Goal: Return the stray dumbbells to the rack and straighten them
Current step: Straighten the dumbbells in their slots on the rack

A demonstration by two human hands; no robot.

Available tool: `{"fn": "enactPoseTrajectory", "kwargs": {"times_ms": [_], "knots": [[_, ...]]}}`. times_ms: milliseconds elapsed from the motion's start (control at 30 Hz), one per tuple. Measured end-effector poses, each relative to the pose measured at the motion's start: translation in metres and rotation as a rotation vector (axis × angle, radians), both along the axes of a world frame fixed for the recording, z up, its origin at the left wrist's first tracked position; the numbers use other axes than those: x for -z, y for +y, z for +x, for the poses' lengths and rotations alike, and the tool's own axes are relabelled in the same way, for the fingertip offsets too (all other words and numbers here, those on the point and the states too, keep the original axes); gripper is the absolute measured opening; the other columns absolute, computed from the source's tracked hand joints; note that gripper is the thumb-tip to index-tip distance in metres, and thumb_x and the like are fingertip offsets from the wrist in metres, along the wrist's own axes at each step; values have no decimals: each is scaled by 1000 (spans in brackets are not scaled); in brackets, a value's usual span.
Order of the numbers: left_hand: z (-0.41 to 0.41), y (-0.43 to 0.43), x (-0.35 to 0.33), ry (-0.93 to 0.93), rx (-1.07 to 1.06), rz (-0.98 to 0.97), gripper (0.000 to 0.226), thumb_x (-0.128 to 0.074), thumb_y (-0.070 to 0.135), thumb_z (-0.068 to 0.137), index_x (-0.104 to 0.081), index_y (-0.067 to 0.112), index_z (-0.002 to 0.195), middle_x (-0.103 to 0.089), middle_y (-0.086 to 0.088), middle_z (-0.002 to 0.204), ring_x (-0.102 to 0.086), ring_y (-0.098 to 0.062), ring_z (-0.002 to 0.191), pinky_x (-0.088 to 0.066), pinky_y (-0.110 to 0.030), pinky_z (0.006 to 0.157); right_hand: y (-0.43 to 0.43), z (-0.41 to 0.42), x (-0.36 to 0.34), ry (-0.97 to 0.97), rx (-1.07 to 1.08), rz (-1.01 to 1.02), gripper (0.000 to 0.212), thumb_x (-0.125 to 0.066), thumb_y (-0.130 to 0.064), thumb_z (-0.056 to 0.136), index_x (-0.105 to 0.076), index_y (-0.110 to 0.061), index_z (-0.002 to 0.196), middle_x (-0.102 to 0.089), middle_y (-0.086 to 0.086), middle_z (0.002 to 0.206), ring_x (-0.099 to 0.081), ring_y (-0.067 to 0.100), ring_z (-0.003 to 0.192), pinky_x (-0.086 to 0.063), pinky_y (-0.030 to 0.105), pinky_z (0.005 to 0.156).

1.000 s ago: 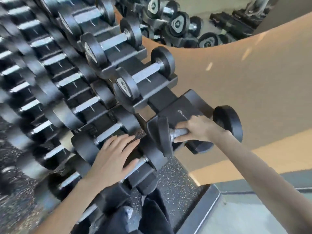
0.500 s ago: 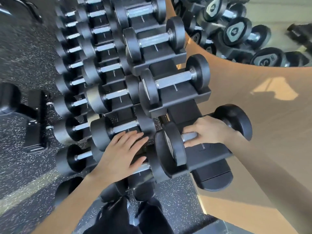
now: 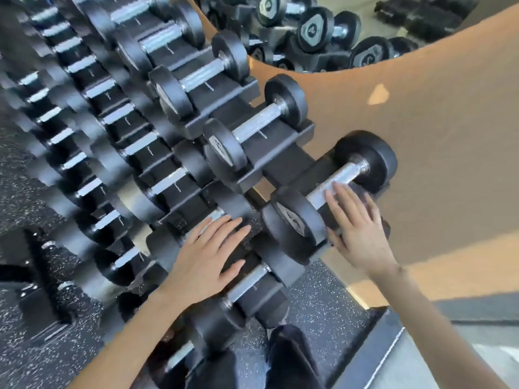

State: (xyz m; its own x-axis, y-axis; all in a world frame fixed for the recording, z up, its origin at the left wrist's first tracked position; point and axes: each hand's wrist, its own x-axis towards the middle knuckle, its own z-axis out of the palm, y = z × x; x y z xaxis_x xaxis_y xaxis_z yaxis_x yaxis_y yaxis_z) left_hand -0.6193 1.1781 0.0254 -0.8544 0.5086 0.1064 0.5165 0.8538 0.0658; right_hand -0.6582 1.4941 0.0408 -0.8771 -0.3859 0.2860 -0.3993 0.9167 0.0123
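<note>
- Dumbbell rows, far left (image 3: pixel 64 88): blurred, outlines doubled, count uncertain.
- End dumbbell (image 3: pixel 362 161): near part of handle covered by right hand (image 3: pixel 358 231).
- Middle-tier dumbbell (image 3: pixel 233 203): handle mostly under left hand (image 3: pixel 209 259).
- End-cap marks and print on rack (image 3: pixel 283 161): too small to read.
- Both forearms: cut by bottom edge.
- Mirrored dumbbells (image 3: pixel 311 26): cut by top edge.

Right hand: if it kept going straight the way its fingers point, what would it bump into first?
The right hand, fingers straight and pointing up-left, would meet the end dumbbell's steel handle first. Its fingertips look to be on it or just short; depth is unclear.
</note>
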Motion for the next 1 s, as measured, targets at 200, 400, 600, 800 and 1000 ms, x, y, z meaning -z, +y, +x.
{"fn": "enactPoseTrajectory", "kwargs": {"times_ms": [200,400,600,800,1000], "knots": [[1,-35,-9,70,216,-15,58,-38,48,90,-48,16,136,-51,-7,138,-44,-26,129,-26,-45,109,-53,118,22,-108,467,-19,65,-43,-38,90,-24,-10,146,-26,14,152,-23,27,141,-21,54,110],[22,-67,-12,33,305,-56,58,-37,48,90,-48,16,137,-51,-5,137,-45,-26,128,-30,-45,107,-102,186,15,-278,613,55,68,-65,-28,83,-36,-14,143,-33,12,149,-29,33,138,-28,58,107],[54,-90,-11,57,329,-47,58,-36,48,90,-49,16,136,-52,-6,136,-46,-26,127,-29,-44,108,-144,225,5,-287,604,44,62,-60,-33,88,-35,-20,142,-34,11,149,-28,30,139,-24,52,110],[101,-116,-20,122,355,-24,56,-36,46,91,-49,15,135,-52,-7,136,-44,-25,128,-30,-44,107,-186,278,4,-272,601,-10,60,-54,-34,91,-33,-16,144,-34,12,149,-28,29,139,-22,49,111],[154,-157,-30,116,417,-63,56,-34,46,92,-49,14,136,-51,-8,138,-44,-26,128,-30,-44,108,-222,326,12,-357,598,-23,63,-49,-38,93,-24,-19,147,-25,11,153,-23,27,141,-21,50,111]]}}
